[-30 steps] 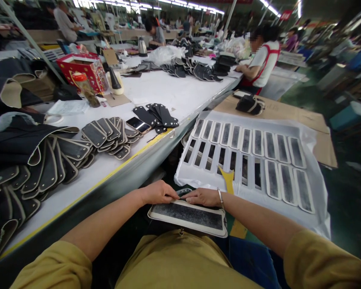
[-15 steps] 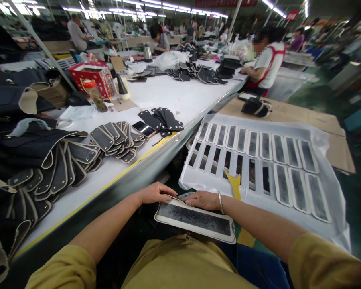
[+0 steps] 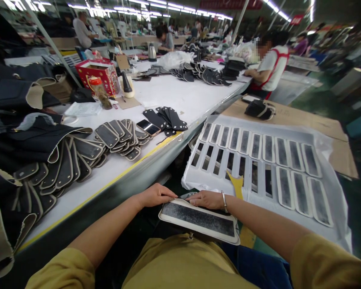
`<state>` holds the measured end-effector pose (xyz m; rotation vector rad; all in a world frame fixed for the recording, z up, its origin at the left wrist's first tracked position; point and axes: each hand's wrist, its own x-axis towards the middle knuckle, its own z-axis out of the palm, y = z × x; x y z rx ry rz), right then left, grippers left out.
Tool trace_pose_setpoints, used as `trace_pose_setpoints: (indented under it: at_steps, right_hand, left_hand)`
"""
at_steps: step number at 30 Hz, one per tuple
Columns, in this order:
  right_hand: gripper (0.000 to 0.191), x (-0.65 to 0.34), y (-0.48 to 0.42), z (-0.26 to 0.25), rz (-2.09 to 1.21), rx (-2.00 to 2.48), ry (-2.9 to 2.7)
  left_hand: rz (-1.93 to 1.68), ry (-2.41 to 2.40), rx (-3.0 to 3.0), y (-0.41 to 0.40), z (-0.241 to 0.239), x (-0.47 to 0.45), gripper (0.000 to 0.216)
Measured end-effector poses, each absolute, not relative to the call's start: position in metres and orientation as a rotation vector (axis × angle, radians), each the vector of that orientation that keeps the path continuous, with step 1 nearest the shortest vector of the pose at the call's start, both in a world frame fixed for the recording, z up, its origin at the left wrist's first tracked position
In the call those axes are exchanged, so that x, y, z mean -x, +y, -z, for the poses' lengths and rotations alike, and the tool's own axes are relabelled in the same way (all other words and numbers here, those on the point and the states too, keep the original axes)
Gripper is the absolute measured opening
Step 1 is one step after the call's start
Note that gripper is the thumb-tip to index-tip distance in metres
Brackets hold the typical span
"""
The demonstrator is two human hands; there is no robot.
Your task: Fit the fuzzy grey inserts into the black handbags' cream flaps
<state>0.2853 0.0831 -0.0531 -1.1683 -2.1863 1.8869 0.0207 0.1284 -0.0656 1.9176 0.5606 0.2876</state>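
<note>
A rounded rectangular panel [image 3: 200,218], pale at the border with a dark strip along its middle, lies across my lap. More pale edges show under its right end. At its far left edge, my left hand [image 3: 158,195] is closed, fingertips and thumb pressed together on the rim. My right hand [image 3: 207,200], with a bracelet [image 3: 224,201] on the wrist, is closed at the far edge right of centre; its fingers are partly hidden behind the panel. Something greyish shows between the hands beyond the panel, too small to make out.
On the right, a slotted white rack [image 3: 228,168] carries rows of similar panels [image 3: 294,188] and a yellow piece [image 3: 237,184]. Dark rimmed pieces [image 3: 67,160], a phone [image 3: 149,127] and a red box [image 3: 98,74] are on the long table [image 3: 168,92]. A co-worker [image 3: 267,66] stands beyond.
The whole view has shifted slightly, so things appear a little further right. My left fingers reach further along the panel's far edge; both hands stay at the panel.
</note>
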Motion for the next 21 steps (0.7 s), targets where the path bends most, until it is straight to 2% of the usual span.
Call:
trace_pose_setpoints:
  at_steps: [9,21]
  right_hand:
    - [0.052,-0.264,0.086,0.053,-1.884,1.170,-2.103]
    - [0.055,-0.247,0.097,0.058,-1.845,1.128,-2.202]
  left_hand:
    - [-0.290,0.493,-2.052,0.131,0.064,-0.019,0.027]
    - [-0.308,0.393,-2.121,0.130,0.054,-0.017,0.030]
